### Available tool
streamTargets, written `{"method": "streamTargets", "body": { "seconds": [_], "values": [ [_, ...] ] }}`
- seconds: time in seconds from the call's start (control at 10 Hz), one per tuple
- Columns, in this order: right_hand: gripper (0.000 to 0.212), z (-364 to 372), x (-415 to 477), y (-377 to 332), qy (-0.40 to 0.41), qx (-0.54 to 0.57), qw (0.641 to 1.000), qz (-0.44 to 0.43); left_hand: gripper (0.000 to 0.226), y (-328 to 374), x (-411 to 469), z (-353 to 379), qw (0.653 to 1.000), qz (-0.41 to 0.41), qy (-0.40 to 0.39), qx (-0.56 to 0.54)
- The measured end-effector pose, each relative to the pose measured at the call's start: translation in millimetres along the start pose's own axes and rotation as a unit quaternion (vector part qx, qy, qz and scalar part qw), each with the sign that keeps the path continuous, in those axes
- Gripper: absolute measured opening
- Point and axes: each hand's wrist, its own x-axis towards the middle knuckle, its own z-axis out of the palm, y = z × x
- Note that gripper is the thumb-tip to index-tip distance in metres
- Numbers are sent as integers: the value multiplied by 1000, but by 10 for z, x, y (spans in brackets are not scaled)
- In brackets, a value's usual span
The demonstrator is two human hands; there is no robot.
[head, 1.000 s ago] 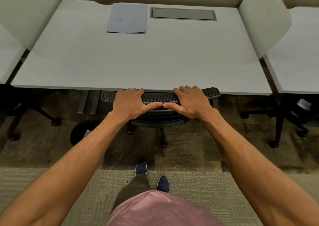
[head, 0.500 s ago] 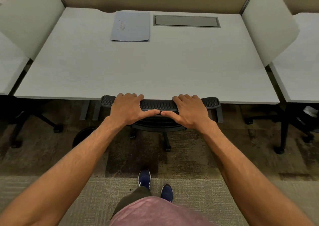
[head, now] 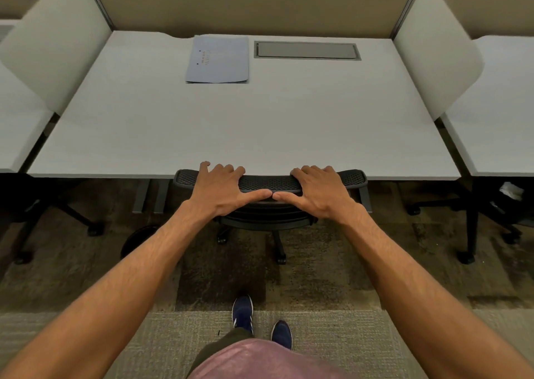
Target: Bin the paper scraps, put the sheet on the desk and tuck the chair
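A black mesh-backed chair (head: pixel 268 182) stands pushed under the front edge of the white desk (head: pixel 231 135), only its top rail, base and castors showing. My left hand (head: pixel 221 189) and my right hand (head: pixel 318 190) both rest over the chair's top rail, fingers curled over it, thumbs nearly touching in the middle. A pale blue sheet (head: pixel 218 59) lies flat at the back of the desk, left of centre. A dark round bin (head: pixel 138 238) sits on the floor under the desk's left side, its contents hidden.
A grey cable hatch (head: pixel 307 50) is set into the desk's back edge. White divider panels (head: pixel 433 54) stand on both sides, with neighbouring desks beyond. Other chair bases (head: pixel 468 234) stand at left and right. My feet (head: pixel 242 312) are on the carpet behind the chair.
The chair has rolled a little further under the desk with both hands on its back. My view has tilted upward, showing more of the back partition.
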Motion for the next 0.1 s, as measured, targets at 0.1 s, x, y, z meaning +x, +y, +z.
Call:
{"method": "streamTargets", "body": {
  "seconds": [0.1],
  "values": [
    [105, -59, -3, -9, -21, 31, 999, 22, 108, -60, -23, -51, 998, -21, -5, -55]
  ]
}}
